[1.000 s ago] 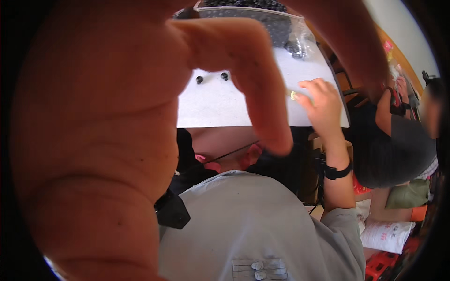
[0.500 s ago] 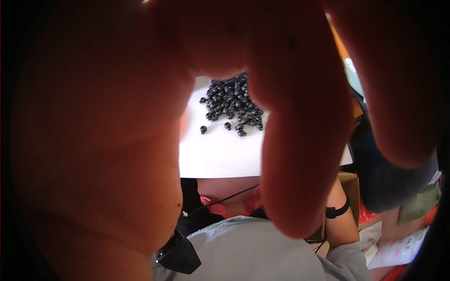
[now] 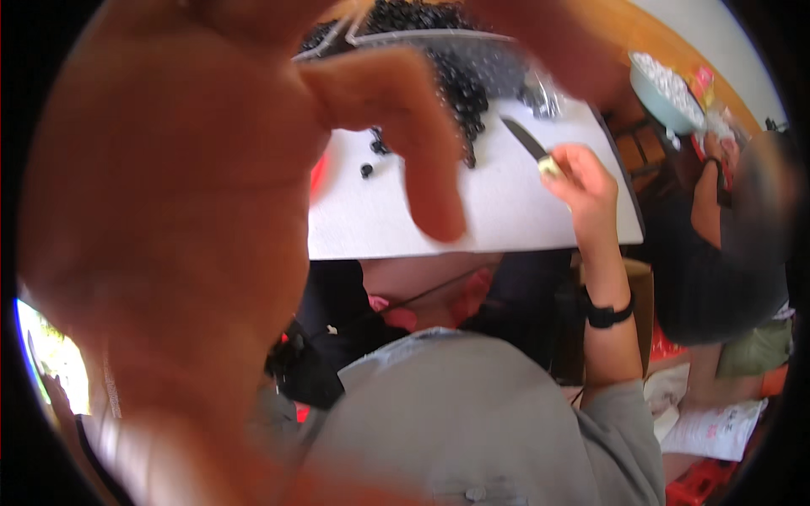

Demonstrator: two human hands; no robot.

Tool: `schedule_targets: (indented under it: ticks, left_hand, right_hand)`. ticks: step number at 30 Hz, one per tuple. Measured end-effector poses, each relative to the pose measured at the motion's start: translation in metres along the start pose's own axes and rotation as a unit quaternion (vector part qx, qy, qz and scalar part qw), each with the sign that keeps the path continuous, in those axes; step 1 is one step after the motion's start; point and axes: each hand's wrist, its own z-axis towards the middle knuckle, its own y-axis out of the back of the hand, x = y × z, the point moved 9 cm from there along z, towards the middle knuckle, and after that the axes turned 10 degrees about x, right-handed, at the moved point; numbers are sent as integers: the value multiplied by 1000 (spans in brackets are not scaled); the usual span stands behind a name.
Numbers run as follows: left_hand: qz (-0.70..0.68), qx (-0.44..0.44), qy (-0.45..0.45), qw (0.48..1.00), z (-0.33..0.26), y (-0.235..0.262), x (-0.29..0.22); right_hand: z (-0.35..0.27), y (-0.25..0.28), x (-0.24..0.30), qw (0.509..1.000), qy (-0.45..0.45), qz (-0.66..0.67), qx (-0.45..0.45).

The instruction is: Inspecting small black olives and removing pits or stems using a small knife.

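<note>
Right hand (image 3: 584,179): thumb and fingers closed on the pale handle of a small knife (image 3: 526,138). Dark blade juts away from the grip, pointing up and to the left, above the white tabletop (image 3: 506,211). Black band (image 3: 607,315) around that wrist.

Left hand (image 3: 186,169): very near the lens, blurred, filling the left side of the view. 1 finger hooks downward, bent, its tip apart from the others; upper fingers run out at the top edge. Cannot tell whether they grip anything.

Beyond the hooked finger: heap of small black rounded pieces (image 3: 466,97) on the tabletop, partly hidden. 1 loose piece (image 3: 366,170) lies nearer the table's front edge. Behind the heap, a bin (image 3: 439,35) with a pale rim, more black pieces inside. Crumpled clear bag (image 3: 544,99) right of the heap.

Further right: pale bowl (image 3: 651,99) of white pieces; a co-worker (image 3: 704,287) in dark clothing.
</note>
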Motion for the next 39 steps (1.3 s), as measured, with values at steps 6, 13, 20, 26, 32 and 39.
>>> schedule_targets:
  ticks: [6,13,20,26,32,39]
  left_hand:
    - [57,107,152,981,-66,-103,121]
    - [198,111,127,966,-57,-157,141]
    - [256,113,135,951,-69,-169,166]
    - [151,59,182,970,-93,-142,163]
    - [184,53,154,969,-99,-138,156]
    - [248,44,152,956,-90,-144,160]
  right_hand:
    - [6,-14,-2,979,27,202,-4]
    - [7,-38,-24,948,-22,318,8]
    - [3,-36,-32,932,6,361,10]
    - [1,-38,-12,935,72,346,23]
    - [-3,-62,44,965,216,-145,31]
    - [6,-71,51,963,195,-186,-3]
